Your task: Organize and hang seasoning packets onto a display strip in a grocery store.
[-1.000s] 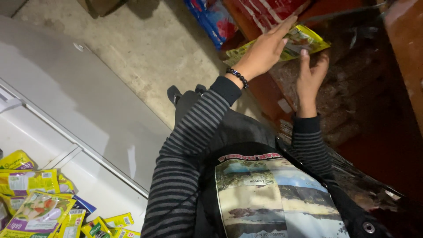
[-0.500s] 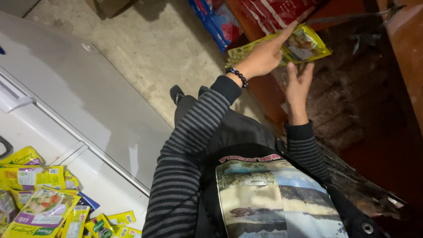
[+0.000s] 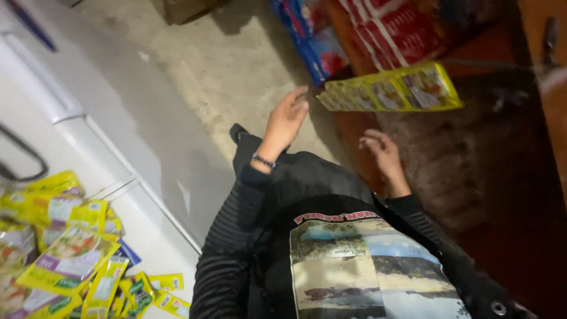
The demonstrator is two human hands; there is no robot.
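A yellow strip of sachets [image 3: 393, 88] sits tilted at the edge of a dark brown shelf [image 3: 472, 165], touching neither hand; whether it rests there or is in the air I cannot tell. My left hand [image 3: 287, 120], with a beaded bracelet at the wrist, is spread open just left of the strip. Lower down, my right hand [image 3: 383, 155] hangs open over the shelf with loosely curled fingers. Both arms wear striped dark sleeves.
A white chest-like surface [image 3: 71, 136] runs along the left, with a pile of yellow sachets [image 3: 65, 254] at bottom left. Blue packs [image 3: 310, 41] and red packs [image 3: 401, 29] stand at the top. Grey concrete floor [image 3: 218, 77] lies between.
Both hands have let go of the yellow strip and dropped away from it. The left hand moved down and left, the right hand lowered. The view shifted closer.
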